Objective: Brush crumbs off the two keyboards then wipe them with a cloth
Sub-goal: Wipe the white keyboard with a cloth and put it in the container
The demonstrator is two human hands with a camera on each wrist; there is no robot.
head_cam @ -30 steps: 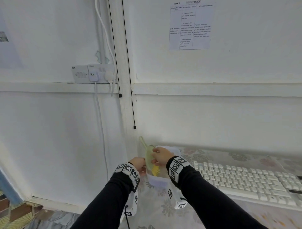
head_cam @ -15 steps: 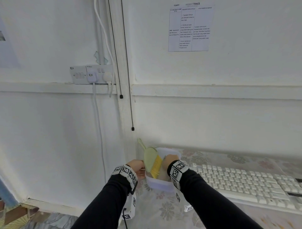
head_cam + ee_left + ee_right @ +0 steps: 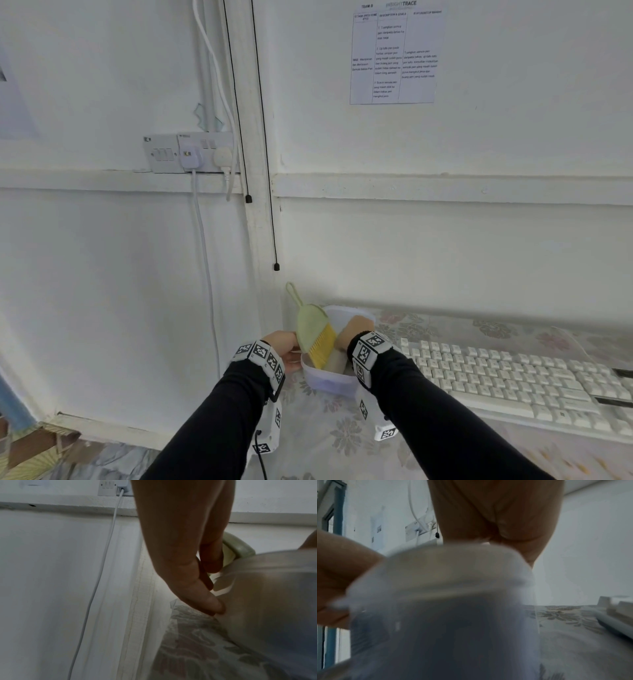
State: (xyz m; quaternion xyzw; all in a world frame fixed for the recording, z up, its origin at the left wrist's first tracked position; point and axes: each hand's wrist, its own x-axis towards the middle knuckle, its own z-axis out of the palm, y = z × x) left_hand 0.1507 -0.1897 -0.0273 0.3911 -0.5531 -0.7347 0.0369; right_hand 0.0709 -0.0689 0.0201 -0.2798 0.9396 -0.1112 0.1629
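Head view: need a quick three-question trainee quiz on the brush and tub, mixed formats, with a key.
1. True or false: the brush lies on the keyboard.
2. Which way do the bristles point? A: up at the wall. B: down into the container. C: sideways over the keys.
3. Fill in: the ___ hand holds the container's outer side.

Key: 1 false, it stands in the container; 2 B; 3 left hand.

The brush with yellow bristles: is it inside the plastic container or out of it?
Partly inside. The brush leans bristles-down in the open container; its green handle sticks out above the rim.
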